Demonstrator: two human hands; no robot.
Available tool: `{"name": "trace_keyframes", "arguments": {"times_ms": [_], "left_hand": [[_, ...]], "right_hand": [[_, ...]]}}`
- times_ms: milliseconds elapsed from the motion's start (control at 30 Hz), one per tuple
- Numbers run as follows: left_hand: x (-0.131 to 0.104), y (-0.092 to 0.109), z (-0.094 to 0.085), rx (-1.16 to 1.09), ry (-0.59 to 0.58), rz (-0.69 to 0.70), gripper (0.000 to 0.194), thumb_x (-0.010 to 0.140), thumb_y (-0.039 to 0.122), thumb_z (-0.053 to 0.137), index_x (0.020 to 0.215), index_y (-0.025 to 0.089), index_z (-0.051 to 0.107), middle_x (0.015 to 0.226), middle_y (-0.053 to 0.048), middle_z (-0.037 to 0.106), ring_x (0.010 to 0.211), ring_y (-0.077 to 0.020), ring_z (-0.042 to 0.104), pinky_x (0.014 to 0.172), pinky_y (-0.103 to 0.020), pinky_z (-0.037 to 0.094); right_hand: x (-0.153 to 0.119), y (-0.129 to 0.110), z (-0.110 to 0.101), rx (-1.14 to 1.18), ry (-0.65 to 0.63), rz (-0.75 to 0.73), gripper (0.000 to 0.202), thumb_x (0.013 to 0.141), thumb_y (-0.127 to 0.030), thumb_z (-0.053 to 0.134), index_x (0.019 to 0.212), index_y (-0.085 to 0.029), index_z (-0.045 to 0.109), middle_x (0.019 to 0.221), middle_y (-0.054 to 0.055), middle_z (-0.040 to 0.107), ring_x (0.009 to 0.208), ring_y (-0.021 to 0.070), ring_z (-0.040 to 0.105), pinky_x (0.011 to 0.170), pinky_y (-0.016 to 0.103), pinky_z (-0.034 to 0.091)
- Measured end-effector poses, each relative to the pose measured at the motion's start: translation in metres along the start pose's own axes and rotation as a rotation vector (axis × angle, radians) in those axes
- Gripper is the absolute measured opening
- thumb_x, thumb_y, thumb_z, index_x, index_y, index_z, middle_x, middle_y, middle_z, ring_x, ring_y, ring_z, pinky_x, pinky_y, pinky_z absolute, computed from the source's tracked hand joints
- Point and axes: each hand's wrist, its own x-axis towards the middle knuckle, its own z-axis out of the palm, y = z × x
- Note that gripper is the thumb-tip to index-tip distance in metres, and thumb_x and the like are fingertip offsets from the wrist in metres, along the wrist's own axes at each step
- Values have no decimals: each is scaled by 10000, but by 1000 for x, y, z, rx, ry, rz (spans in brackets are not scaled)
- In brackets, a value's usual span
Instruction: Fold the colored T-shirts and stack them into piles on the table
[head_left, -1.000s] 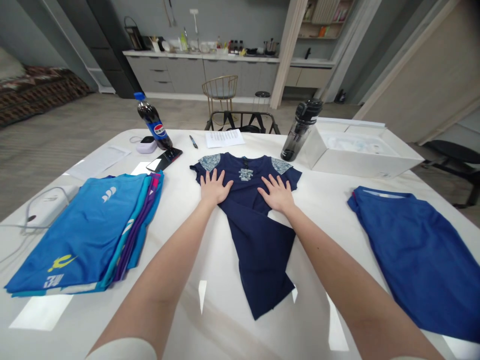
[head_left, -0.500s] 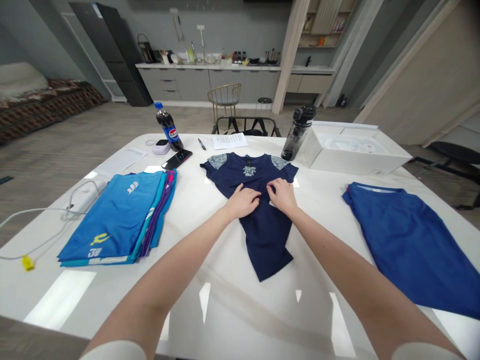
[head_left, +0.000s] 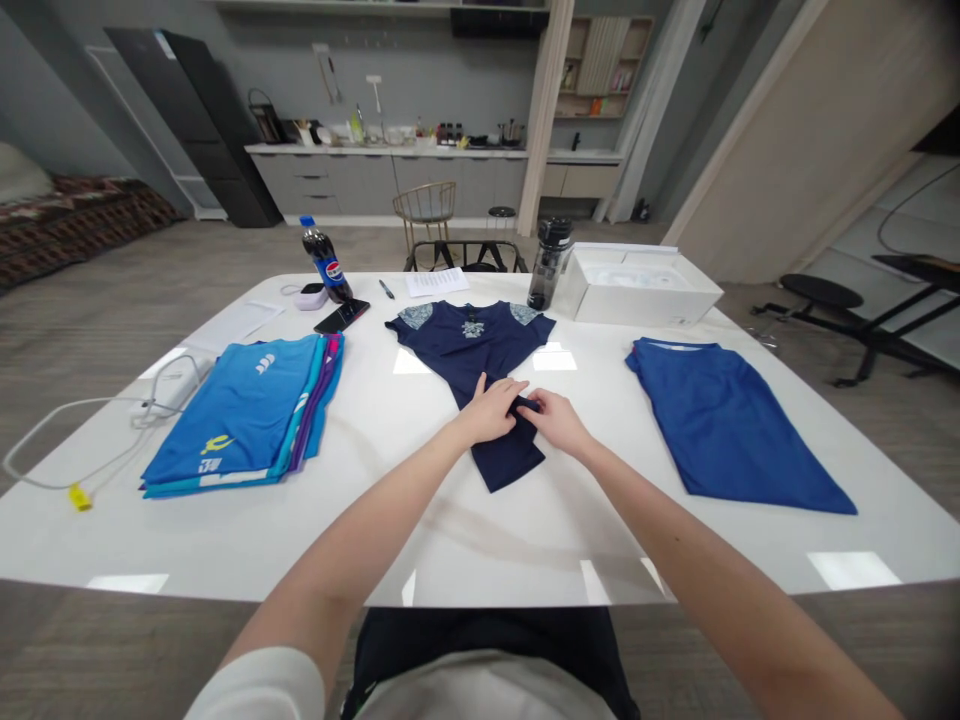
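Note:
A dark navy T-shirt (head_left: 474, 350) with patterned shoulders and a pale chest print lies on the white table, its neck pointing away from me. The lower part is narrowed and bunched, with one corner towards me. My left hand (head_left: 493, 410) rests on the middle of the shirt, thumb apart and fingers stretched to the right. Beside it, my right hand (head_left: 555, 420) is closed in a pinch on the shirt's right edge, where a bit of cloth is lifted.
At left lies a stack of folded blue and purple shirts (head_left: 240, 410), near a power strip (head_left: 172, 385). A folded blue shirt (head_left: 735, 420) lies at right. Farther back stand a cola bottle (head_left: 324, 262), a phone (head_left: 342, 316), a dark tumbler (head_left: 549, 265) and a white box (head_left: 645, 295).
My right hand has moved down along the shirt's right edge and now lifts some cloth. My left hand has shifted slightly down the shirt. The camera view has tilted and shifted.

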Motion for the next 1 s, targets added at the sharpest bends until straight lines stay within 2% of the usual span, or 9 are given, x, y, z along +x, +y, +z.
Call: {"name": "trace_keyframes", "arguments": {"times_ms": [67, 200, 300, 433, 500, 600, 767, 867, 1000], "left_hand": [[-15, 9, -11, -93, 86, 47, 653, 759, 103, 541, 1396, 246, 547, 1403, -95, 608, 1365, -255, 506, 1272, -580, 95], [-65, 15, -45, -249, 168, 69, 362, 754, 80, 540, 1034, 238, 707, 1022, -54, 710, 1013, -221, 660, 1092, -438, 444], [-114, 9, -64, -219, 97, 36, 320, 708, 45, 521, 880, 240, 707, 951, -47, 693, 942, -218, 653, 914, -352, 509], [-178, -7, -74, -52, 1, -64, 296, 684, 45, 521, 805, 250, 696, 863, -44, 687, 887, -233, 639, 879, -356, 494], [-206, -16, -77, 39, -29, -136, 293, 673, 54, 522, 784, 258, 699, 828, -50, 687, 852, -241, 638, 860, -363, 496], [-236, -24, -82, 147, -52, -225, 285, 695, 80, 518, 796, 263, 712, 841, -54, 702, 838, -244, 652, 847, -363, 501], [-243, -14, -76, 204, -67, -200, 227, 861, 182, 525, 979, 231, 713, 975, -49, 718, 914, -232, 671, 891, -360, 491], [-234, -1, -58, 253, -30, -245, 216, 975, 313, 503, 1058, 215, 676, 1012, -62, 696, 943, -235, 662, 859, -355, 493], [-229, 8, -34, 358, 4, -318, 254, 1003, 402, 518, 1094, 204, 650, 1042, -80, 667, 967, -257, 637, 860, -378, 479]], "right_hand": [[-14, -27, 3, 270, 12, -82, 264, 860, -461, 649, 938, -210, 677, 861, 16, 719, 764, 185, 638, 749, 319, 509], [-38, -59, 8, 515, -42, -78, 365, 926, -551, 547, 996, -213, 667, 847, 28, 700, 759, 182, 642, 742, 322, 530], [-53, -53, 14, 327, -108, -111, 326, 970, -478, 489, 978, -218, 684, 897, 46, 711, 839, 199, 652, 822, 359, 531], [-73, -31, 23, -158, -171, -316, 270, 943, -377, 609, 1165, -257, 705, 1231, 84, 676, 1149, 266, 600, 999, 438, 444], [-83, -22, 24, -332, -141, -288, 293, 961, -362, 600, 1221, -264, 693, 1233, 102, 666, 1134, 279, 601, 967, 432, 438], [-95, -15, 22, -395, -131, -187, 228, 992, -290, 538, 1150, -239, 694, 1032, 73, 704, 935, 224, 649, 848, 351, 452], [-104, -24, 25, -344, -88, -112, 248, 991, -378, 582, 1191, -235, 619, 880, 13, 700, 777, 184, 647, 702, 284, 421], [-106, -31, 28, -408, -136, -112, 214, 998, -273, 557, 1206, -237, 597, 971, 34, 727, 802, 187, 664, 700, 283, 405], [-118, -29, 22, -464, -163, -63, 215, 1012, -180, 464, 1189, -228, 576, 1054, 56, 737, 878, 205, 685, 715, 291, 406]]}}
